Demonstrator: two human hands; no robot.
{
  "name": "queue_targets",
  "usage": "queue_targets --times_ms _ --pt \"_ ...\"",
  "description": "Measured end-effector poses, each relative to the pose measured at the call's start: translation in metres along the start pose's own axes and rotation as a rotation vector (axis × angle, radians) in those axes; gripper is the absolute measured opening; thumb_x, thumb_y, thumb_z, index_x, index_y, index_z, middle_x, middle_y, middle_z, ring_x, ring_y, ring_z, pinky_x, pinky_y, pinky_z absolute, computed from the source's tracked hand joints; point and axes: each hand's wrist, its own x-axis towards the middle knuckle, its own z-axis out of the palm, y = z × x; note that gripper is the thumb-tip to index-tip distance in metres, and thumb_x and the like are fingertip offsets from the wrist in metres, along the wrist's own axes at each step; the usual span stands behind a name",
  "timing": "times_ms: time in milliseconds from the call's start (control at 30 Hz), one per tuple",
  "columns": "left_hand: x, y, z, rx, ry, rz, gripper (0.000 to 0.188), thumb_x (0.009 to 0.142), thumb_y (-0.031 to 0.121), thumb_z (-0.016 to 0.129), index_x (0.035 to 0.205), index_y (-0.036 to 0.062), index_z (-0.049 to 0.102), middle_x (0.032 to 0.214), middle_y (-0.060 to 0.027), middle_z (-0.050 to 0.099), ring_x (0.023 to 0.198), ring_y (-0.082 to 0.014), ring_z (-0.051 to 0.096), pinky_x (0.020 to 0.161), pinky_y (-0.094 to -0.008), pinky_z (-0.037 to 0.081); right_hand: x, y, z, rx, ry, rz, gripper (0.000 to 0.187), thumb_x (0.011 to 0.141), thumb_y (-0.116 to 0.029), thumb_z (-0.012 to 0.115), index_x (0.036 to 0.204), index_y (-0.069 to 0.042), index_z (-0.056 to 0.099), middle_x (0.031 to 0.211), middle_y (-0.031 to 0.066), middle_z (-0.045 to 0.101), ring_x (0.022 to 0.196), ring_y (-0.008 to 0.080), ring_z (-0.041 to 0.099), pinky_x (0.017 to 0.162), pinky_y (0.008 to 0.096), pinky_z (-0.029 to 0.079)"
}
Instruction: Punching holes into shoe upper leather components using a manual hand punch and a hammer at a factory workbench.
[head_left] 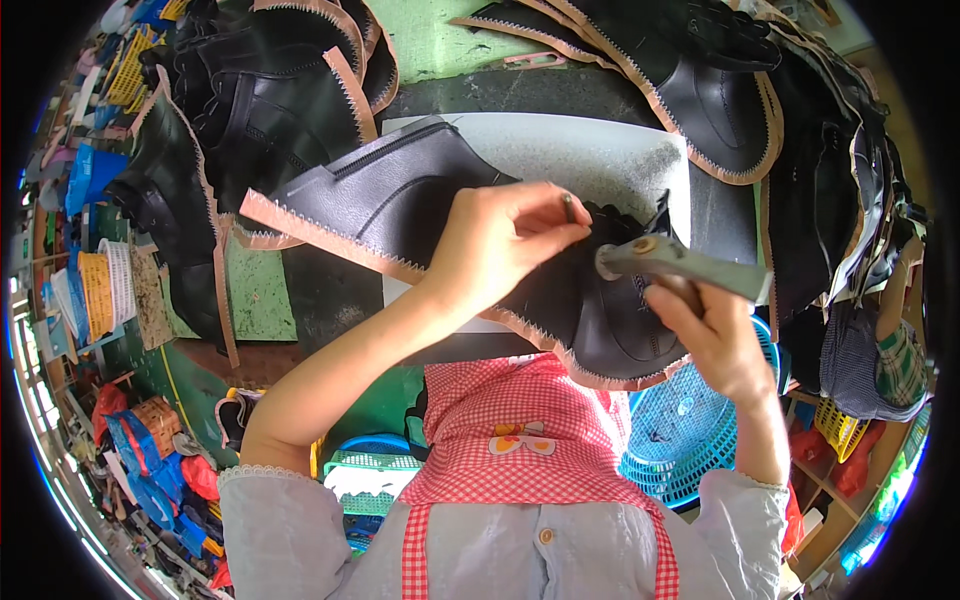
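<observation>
A black leather boot upper (400, 200) with a zip along one edge and a tan, zigzag-stitched border lies across a pale board (580, 150). Over its middle, my left hand (490, 240) is closed, pinching a short, thin metal rod (569, 208) between thumb and fingers. My right hand (715, 340) grips a hammer (690, 266) just right of it, above the lace side of the upper. The hammer's round face points toward my left fingers, apart from the rod. My right hand mostly hides the handle.
More black boot uppers are heaped at the left (250, 110), and others lie at the far right (715, 100). A blue plastic basket (685, 410) stands below the work surface beside my red checked apron (520, 415). At the far right is another person's sleeve (900, 365).
</observation>
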Motion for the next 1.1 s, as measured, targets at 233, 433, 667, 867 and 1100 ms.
queue_targets --times_ms 233,433,667,867,1100 --pt "-0.005 0.014 0.01 0.39 0.022 0.389 0.012 0.083 0.009 0.074 0.094 0.0064 0.073 0.083 -0.0099 0.071 0.069 -0.0241 0.07 0.06 -0.0276 0.054 -0.07 0.043 -0.024 -0.245 0.424 -0.063 0.037 0.095 -0.03 0.052 0.084 0.003 0.064 0.072 0.0076 0.057 0.057 0.021 0.051 0.065 0.0303 0.049" --pt "0.008 0.0 -0.008 -0.047 -0.071 -0.09 0.014 0.093 0.009 0.068 0.102 -0.0015 0.072 0.09 -0.0029 0.073 0.083 -0.0076 0.068 0.072 -0.0208 0.053 -0.002 -0.007 0.008 -0.234 -0.008 -0.226 0.013 0.094 -0.005 0.063 0.099 0.004 0.055 0.069 0.0131 0.051 0.054 0.0228 0.056 0.049 0.0315 0.041" --pt "0.01 0.001 -0.015 -0.128 -0.147 -0.166 0.016 0.094 0.007 0.065 0.107 -0.0015 0.07 0.093 -0.0037 0.073 0.088 -0.0084 0.069 0.077 -0.0211 0.054 -0.005 0.002 0.013 -0.2 -0.012 -0.158 0.012 0.095 -0.007 0.062 0.101 0.003 0.059 0.069 0.0137 0.057 0.055 0.0173 0.056 0.051 0.0308 0.042" --pt "-0.001 0.004 -0.01 0.128 -0.072 0.052 0.012 0.087 0.003 0.072 0.097 -0.0027 0.071 0.089 -0.005 0.074 0.084 -0.0065 0.068 0.072 -0.0205 0.054 0.003 0.003 0.005 -0.184 0.033 -0.264 0.018 0.093 -0.007 0.065 0.108 0.003 0.062 0.076 0.0156 0.061 0.058 0.0198 0.059 0.053 0.0318 0.044" --pt "-0.009 0.001 0.0 0.449 0.024 0.466 0.012 0.083 0.014 0.074 0.093 0.0072 0.072 0.083 -0.0069 0.07 0.07 -0.0266 0.068 0.061 -0.0327 0.055 -0.013 -0.019 0.004 -0.364 0.38 -0.478 0.028 0.09 -0.026 0.071 0.096 0.001 0.067 0.067 0.0054 0.06 0.052 0.0192 0.052 0.062 0.0363 0.047"
